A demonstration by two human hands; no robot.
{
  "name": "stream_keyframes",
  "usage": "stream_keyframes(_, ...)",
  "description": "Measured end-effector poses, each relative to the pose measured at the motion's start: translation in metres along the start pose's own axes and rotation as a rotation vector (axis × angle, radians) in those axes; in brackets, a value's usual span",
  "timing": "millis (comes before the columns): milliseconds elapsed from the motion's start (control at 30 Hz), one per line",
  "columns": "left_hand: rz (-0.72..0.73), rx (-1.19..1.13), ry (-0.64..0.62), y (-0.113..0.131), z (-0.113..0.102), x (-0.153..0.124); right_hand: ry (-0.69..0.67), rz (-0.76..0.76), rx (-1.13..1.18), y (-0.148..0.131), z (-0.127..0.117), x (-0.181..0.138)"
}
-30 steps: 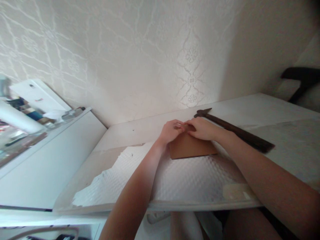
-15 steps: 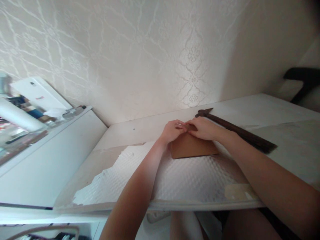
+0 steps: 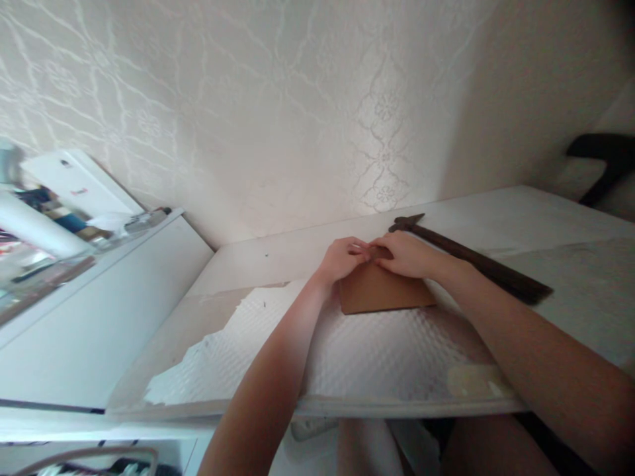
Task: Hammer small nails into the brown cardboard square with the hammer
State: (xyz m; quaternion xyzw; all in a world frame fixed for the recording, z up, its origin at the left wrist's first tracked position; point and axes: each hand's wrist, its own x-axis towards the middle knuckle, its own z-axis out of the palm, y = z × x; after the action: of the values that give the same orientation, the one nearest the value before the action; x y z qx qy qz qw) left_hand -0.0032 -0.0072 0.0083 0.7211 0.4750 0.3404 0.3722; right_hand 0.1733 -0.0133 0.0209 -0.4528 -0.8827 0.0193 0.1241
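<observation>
No text, brand or number was legible. White box (image 3: pixel 92 182) at left bore dark mark (image 3: pixel 65 163) and reddish mark (image 3: pixel 79 193), both too blurred to read.

I was in what looked like a room of a home. The wallpaper (image 3: pixel 278 132) facing me, pale with branching lines and small flowers, said so most plainly. Against it stood the white table (image 3: pixel 496 218) I worked at, scuffed and partly covered by a torn, textured white sheet (image 3: pixel 367 357). On my left, a white cabinet (image 3: pixel 109 317) bore a household jumble, mostly too blurred to sort, beside a flat white box (image 3: pixel 82 182). Only the hammer (image 3: pixel 496 270) suggested a workshop.
</observation>
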Motion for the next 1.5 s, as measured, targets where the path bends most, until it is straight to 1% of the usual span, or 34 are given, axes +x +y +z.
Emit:
stream_keyframes(233,-0.010,0.026,-0.017,0.003,-0.001,-0.001,-0.013,0.011,-0.002,-0.001,0.001,0.000)
stream_keyframes(300,-0.025,0.036,-0.011,0.002,-0.001,0.000,0.001,0.058,-0.029,0.000,-0.001,-0.002)
stream_keyframes(367,-0.039,0.041,-0.008,0.001,-0.001,0.001,0.046,0.173,-0.079,0.002,-0.005,-0.005)
stream_keyframes(467,-0.046,0.043,-0.010,0.001,0.000,0.002,0.128,0.436,-0.136,0.007,-0.013,-0.012)
stream_keyframes(567,-0.047,0.038,-0.018,0.001,0.000,0.002,0.134,0.683,-0.149,0.015,-0.016,-0.017)
stream_keyframes(633,-0.049,0.032,-0.024,0.002,-0.001,0.001,0.117,0.779,-0.143,0.021,-0.014,-0.020)
stream_keyframes(700,-0.049,0.030,-0.027,0.003,0.000,0.001,0.118,0.813,-0.124,0.027,-0.009,-0.022)
stream_keyframes(833,-0.048,0.047,-0.023,0.004,0.000,0.001,0.155,0.776,-0.102,0.036,-0.001,-0.022)
stream_keyframes(900,-0.047,0.057,-0.023,0.004,0.000,0.001,0.152,0.762,-0.108,0.038,0.000,-0.020)
stream_keyframes(1033,-0.052,0.092,-0.016,0.002,0.000,0.003,0.138,0.764,-0.116,0.034,-0.008,-0.019)
stream_keyframes(1133,-0.051,0.098,-0.014,0.001,0.000,0.004,0.200,0.712,-0.133,0.029,-0.016,-0.019)
stream_keyframes(1200,-0.050,0.105,-0.014,0.000,0.000,0.004,0.271,0.609,-0.130,0.027,-0.022,-0.019)
stream_keyframes(1267,-0.046,0.112,-0.016,0.001,0.000,0.003,0.338,0.445,-0.092,0.026,-0.027,-0.018)
stream_keyframes(1333,-0.041,0.118,-0.014,0.001,-0.001,0.003,0.378,0.262,-0.035,0.025,-0.031,-0.017)
stream_keyframes(1400,-0.047,0.127,-0.005,0.000,-0.001,0.004,0.394,0.121,0.015,0.022,-0.033,-0.017)
stream_keyframes(1500,-0.063,0.142,0.009,0.000,-0.001,0.005,0.392,0.036,0.046,0.017,-0.037,-0.017)
